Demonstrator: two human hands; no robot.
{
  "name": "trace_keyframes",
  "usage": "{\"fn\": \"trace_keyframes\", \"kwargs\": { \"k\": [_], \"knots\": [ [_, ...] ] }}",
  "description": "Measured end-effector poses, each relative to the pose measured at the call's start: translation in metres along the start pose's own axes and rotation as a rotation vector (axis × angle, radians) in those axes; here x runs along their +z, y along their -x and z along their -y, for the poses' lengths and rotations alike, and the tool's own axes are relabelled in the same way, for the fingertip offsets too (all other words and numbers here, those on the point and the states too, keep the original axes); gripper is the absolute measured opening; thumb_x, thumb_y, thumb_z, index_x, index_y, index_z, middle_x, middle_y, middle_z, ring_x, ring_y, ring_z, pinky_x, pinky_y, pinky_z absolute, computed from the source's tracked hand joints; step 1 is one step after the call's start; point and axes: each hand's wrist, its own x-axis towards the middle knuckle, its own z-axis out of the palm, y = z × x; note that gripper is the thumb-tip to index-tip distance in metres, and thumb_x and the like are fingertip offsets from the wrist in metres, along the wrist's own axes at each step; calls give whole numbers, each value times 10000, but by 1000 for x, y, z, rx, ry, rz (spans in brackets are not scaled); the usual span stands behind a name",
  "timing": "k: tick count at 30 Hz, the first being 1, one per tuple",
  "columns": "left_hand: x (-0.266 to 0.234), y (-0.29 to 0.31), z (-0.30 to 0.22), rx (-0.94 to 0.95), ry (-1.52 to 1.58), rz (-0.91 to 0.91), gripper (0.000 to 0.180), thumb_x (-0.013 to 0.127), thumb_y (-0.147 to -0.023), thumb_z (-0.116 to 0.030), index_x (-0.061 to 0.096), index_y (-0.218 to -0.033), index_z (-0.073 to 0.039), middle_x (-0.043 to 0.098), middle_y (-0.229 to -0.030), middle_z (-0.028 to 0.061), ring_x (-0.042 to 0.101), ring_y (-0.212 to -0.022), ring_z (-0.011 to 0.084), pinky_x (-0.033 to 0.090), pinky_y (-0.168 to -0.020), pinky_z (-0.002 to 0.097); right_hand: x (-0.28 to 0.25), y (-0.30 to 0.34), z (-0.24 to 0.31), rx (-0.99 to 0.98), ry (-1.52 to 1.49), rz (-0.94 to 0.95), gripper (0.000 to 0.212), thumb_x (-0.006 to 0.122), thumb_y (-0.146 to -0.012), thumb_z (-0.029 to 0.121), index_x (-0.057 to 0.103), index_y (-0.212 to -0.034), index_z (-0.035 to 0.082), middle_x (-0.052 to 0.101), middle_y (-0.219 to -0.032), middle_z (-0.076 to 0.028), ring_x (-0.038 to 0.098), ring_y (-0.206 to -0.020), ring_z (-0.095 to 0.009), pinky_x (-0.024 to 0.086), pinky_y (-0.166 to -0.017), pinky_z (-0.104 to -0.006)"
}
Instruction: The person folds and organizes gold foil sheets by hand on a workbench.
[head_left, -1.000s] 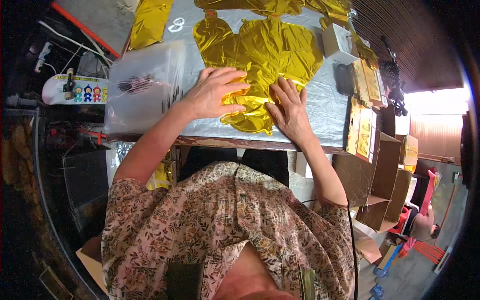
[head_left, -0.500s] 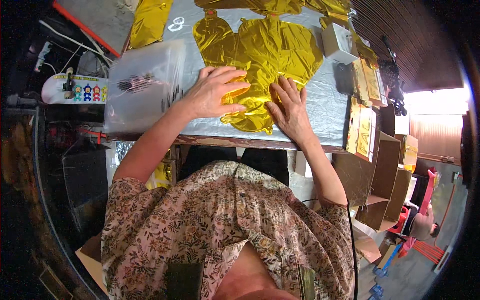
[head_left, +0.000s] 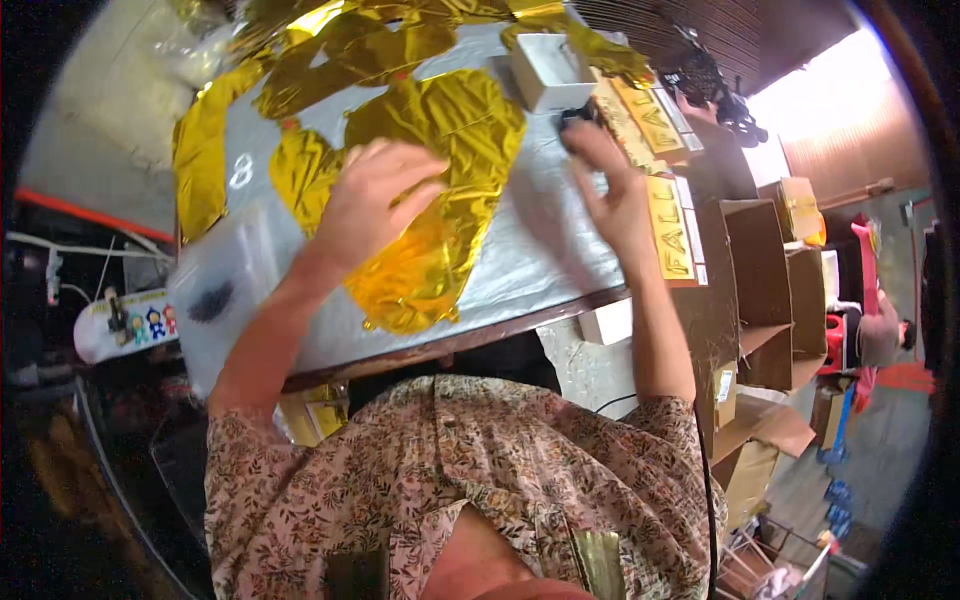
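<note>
A shiny gold foil piece [head_left: 440, 225], which looks like a deflated foil balloon, lies creased on the silver-covered table [head_left: 545, 250]. Over its left part is my left hand [head_left: 375, 200], slightly blurred, with thumb and fingers apart and nothing held. My right hand [head_left: 612, 190] is off the foil, at the table's right side. Its fingers stretch out toward a small black object [head_left: 578, 118] beside a white open box [head_left: 552, 75]; whether they touch it cannot be made out.
More gold foil pieces [head_left: 205, 150] lie along the far and left edges. Clear plastic bags [head_left: 225, 270] rest at the left. Gold-lettered packets [head_left: 672, 230] line the right edge, with cardboard boxes [head_left: 755, 260] beyond. A person [head_left: 880, 325] is far off at right.
My right hand has left the gold foil and moved right, toward the black object. My left hand has lifted off a little. The whole view has turned, shifting the table leftward.
</note>
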Motion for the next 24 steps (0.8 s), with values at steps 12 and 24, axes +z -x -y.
{"fn": "trace_keyframes", "kwargs": {
  "k": [12,24],
  "knots": [
    [212,-308,1,48,-228,268,293,740,-863,-319,769,-978,-51,739,-1004,194,713,-956,392,577,-832,493,-138,-56,-102,304,164,-127,286,634,-1016,164,711,-1199,-42,750,-1102,-110,665,-1004,-150,511,-902,-292],
    [240,-367,69,-223,189,388,232,712,-773,-250,747,-699,-34,706,-643,80,646,-541,174,517,-566,345,-151,-88,-156,364,80,-65,287,643,-1014,148,702,-1223,-39,751,-1143,-110,683,-1028,-143,526,-924,-288]
  ]
}}
